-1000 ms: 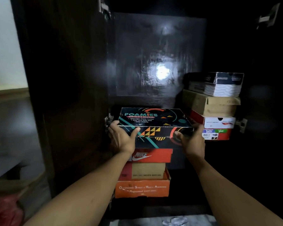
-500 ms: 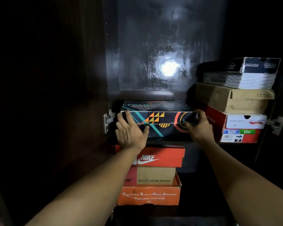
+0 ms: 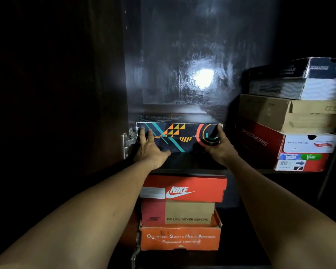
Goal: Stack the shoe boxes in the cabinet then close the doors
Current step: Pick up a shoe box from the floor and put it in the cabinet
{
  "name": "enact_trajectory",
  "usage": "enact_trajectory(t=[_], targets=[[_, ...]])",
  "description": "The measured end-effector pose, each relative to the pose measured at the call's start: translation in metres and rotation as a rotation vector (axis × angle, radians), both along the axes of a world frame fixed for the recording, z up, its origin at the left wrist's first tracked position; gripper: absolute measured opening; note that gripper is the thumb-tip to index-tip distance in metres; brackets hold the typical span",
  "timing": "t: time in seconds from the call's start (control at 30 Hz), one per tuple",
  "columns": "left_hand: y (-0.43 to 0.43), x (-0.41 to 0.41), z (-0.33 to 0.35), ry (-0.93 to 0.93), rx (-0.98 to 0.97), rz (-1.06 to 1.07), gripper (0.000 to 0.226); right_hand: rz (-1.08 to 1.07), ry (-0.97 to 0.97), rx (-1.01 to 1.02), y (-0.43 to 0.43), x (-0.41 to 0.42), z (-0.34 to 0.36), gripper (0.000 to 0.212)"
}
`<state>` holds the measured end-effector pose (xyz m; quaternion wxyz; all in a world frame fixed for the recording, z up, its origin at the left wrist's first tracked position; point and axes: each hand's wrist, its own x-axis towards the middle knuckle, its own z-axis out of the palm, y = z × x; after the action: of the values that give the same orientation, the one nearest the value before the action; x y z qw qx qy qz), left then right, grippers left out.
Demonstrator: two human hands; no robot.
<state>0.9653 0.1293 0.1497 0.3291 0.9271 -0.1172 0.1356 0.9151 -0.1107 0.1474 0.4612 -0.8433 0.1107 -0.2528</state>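
Nearest the camera, two bare forearms reach forward into a dark cabinet. Below them, on the lower level, three boxes are stacked: an orange safety-shoe box (image 3: 180, 238) at the bottom, a red and tan Skechers box (image 3: 177, 212) on it, and a red Nike box (image 3: 183, 188) on top. Above, on the shelf (image 3: 190, 162), lies the black patterned Foamies box (image 3: 177, 135), flat, long axis left to right, its long decorated side facing the camera. The left hand (image 3: 150, 149) lies with fingers spread against the box's near face at its left end; the right hand (image 3: 218, 145) wraps the right near corner, thumb up on the corner edge. The box's left end sits just beside a metal door hinge (image 3: 128, 141) on the cabinet's side wall. A narrow gap separates its right end from a stack of four boxes (image 3: 291, 117), topped by a black Skechers box (image 3: 299, 78). Open room remains above the Foamies box, up the glossy back panel (image 3: 182, 55), where a light reflects.
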Motion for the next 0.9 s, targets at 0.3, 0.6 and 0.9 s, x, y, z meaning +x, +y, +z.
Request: enact_trajectory(t=[0.3, 0.6, 0.9], targets=[[0.005, -0.018, -0.003, 0.067, 0.043, -0.042, 0.107, 0.005, 0.068, -0.162, 0.016, -0.025, -0.014, 0.106], [0.010, -0.148, -0.021, 0.068, 0.218, -0.295, 0.096, -0.041, 0.227, -0.251, 0.048, -0.191, -0.014, 0.102], [-0.034, -0.361, -0.038, 0.120, 0.264, -0.623, 0.080, -0.300, 0.604, -0.330, 0.011, -0.487, -0.031, 0.096]])
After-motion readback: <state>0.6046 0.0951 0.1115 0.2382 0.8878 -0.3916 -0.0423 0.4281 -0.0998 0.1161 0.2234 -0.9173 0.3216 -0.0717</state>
